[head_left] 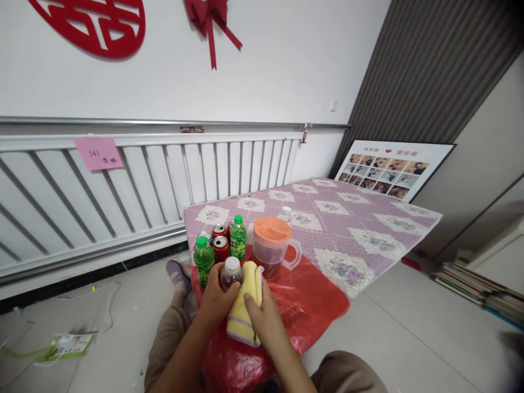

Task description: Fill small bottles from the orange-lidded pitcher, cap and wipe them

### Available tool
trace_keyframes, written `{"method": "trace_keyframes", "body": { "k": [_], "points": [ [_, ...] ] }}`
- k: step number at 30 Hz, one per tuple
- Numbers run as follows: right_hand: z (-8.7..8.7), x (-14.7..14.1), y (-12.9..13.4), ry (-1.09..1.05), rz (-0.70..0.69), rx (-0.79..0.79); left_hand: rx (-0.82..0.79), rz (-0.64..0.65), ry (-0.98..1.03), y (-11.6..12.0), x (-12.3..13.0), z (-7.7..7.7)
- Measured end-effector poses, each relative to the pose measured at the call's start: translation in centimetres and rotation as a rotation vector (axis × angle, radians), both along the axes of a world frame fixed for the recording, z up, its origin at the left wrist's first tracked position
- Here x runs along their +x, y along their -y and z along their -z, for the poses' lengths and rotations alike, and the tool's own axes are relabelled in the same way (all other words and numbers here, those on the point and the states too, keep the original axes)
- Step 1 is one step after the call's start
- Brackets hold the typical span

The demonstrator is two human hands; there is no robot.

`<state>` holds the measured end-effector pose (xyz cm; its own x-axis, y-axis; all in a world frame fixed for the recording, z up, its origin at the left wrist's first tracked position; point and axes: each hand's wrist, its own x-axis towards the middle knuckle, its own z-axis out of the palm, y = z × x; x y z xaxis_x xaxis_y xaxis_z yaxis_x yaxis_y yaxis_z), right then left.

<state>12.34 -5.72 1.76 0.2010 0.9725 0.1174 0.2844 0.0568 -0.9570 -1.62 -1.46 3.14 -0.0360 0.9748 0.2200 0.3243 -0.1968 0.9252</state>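
Your left hand [216, 297] is closed around a bottle [230, 279] with a white cap, upright between your hands; your right hand [268, 319] grips a folded yellow cloth [242, 315] pressed close against its side. The bottle holds dark liquid, so expect some weight; how full it is, you cannot tell. Its smooth wall looks like thin plastic that may slip or dent, so take it round the body rather than by the cap. The cloth should be light, soft and forgiving; hold it across the folds. Beneath your hands lies red plastic [311, 303], likely slick. Just beyond your right hand stands a lidded jug [269, 252]; beyond your left, green bottles [237, 243] and cans [221, 250], with the table [332, 207] stretching away to the right.
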Motion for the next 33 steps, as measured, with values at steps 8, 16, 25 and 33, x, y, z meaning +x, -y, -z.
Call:
{"method": "trace_keyframes", "body": {
  "k": [8, 16, 25, 33],
  "points": [
    [0.9, 0.3, -1.1, 0.11, -0.02, -0.018, 0.063, 0.008, -0.016, -0.4, -0.3, 0.5],
    [0.9, 0.2, -0.9, 0.104, -0.041, -0.009, -0.087, 0.139, 0.082, 0.0, -1.3, -1.0],
    [-2.2, -0.3, -0.2, 0.057, 0.006, 0.081, -0.124, 0.13, 0.087, 0.1, -1.0, -1.5],
    [0.0, 2.6, 0.8, -0.019, -0.132, -0.116, -0.097, 0.115, 0.054, 0.2, -1.1, -1.3]
  ]
}}
